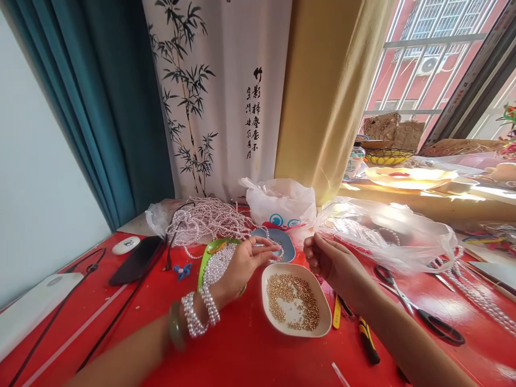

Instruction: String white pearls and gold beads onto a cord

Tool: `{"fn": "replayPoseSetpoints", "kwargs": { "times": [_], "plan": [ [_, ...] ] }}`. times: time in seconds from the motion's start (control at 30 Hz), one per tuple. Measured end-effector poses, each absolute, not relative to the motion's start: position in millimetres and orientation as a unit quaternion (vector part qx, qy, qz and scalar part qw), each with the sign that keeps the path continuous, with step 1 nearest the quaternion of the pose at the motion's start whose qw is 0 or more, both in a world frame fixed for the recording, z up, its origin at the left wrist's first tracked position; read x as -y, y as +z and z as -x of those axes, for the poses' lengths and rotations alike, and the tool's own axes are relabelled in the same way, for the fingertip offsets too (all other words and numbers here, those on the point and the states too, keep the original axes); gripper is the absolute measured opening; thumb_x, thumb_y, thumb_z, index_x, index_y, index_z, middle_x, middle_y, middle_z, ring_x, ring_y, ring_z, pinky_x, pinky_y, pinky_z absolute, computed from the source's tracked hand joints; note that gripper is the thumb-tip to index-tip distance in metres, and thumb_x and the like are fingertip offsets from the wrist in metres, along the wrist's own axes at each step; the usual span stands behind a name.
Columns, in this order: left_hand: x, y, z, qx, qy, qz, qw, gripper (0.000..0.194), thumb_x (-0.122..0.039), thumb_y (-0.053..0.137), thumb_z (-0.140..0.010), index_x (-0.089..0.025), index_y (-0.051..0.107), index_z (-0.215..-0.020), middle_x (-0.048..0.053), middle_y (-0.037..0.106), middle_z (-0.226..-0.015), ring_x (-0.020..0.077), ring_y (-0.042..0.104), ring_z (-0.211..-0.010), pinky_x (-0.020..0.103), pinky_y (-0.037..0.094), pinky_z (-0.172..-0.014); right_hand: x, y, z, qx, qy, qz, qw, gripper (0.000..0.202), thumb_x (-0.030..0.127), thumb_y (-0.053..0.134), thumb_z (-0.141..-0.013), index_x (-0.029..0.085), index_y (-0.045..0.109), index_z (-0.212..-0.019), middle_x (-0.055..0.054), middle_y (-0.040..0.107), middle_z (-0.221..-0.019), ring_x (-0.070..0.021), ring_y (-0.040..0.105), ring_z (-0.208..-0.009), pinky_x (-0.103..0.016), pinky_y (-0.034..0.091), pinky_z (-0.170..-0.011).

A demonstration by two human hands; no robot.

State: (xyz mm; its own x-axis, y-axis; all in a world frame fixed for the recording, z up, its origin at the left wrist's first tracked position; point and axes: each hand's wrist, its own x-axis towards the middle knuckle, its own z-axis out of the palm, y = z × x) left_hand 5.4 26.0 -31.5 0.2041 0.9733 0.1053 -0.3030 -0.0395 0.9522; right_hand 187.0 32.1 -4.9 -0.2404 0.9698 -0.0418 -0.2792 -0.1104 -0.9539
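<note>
My left hand (245, 266), with pearl bracelets (200, 313) and a green bangle (176, 325) on its wrist, is above the green tray (203, 264) of white pearl beads (219, 264). Its thumb and fingers come together near the blue tray (287, 243); anything between them is too small to make out. My right hand (327, 260) is at the upper right of the white dish (265, 301) of gold beads (309, 306). Its thumb and index finger are pinched, the other fingers curled, and what they hold cannot be made out. The hands are apart.
Pearl strands (213, 215) and plastic bags (282, 199) lie behind the trays. A black phone (137, 260) and cables are at the left. Scissors (397, 290), yellow-black pliers (367, 339) and a yellow tool (337, 313) rest around my right forearm.
</note>
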Motion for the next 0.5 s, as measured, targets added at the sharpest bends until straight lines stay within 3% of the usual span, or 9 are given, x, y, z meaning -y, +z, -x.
{"fn": "replayPoseSetpoints", "kwargs": {
  "times": [0.23, 0.4, 0.5],
  "plan": [
    [-28, -35, -1, -0.399, 0.489, -0.573, 0.523, 0.021, -0.031, 0.064, -0.064, -0.014, 0.054, -0.072, 0.008, 0.066, -0.07, 0.0177, 0.061, -0.069, 0.03, 0.045, -0.068, -33, 2, -197, 0.483, 0.579, 0.402, 0.52, 0.026, 0.041, 0.058, -0.07, 0.016, 0.061, -0.073, 0.003, 0.043, -0.057, -0.005, 0.039, -0.048, -0.016, 0.033, -0.042],
    [-24, -30, 0, -0.409, 0.445, -0.617, 0.505, 0.016, -0.029, 0.061, -0.066, -0.014, 0.057, -0.067, 0.004, 0.061, -0.061, 0.0142, 0.056, -0.06, 0.027, 0.041, -0.062, -38, 13, -211, 0.461, 0.513, 0.414, 0.594, 0.025, 0.042, 0.064, -0.064, 0.018, 0.063, -0.071, 0.0, 0.055, -0.069, -0.0051, 0.047, -0.052, -0.015, 0.04, -0.044],
    [-24, -27, 2, -0.413, 0.438, -0.628, 0.494, 0.017, -0.03, 0.064, -0.063, -0.014, 0.059, -0.066, 0.003, 0.059, -0.067, 0.0125, 0.052, -0.063, 0.025, 0.04, -0.061, -38, 25, -221, 0.44, 0.465, 0.409, 0.651, 0.025, 0.039, 0.068, -0.059, 0.017, 0.065, -0.071, -0.001, 0.058, -0.067, -0.0059, 0.051, -0.054, -0.014, 0.043, -0.043]
  ]
}}
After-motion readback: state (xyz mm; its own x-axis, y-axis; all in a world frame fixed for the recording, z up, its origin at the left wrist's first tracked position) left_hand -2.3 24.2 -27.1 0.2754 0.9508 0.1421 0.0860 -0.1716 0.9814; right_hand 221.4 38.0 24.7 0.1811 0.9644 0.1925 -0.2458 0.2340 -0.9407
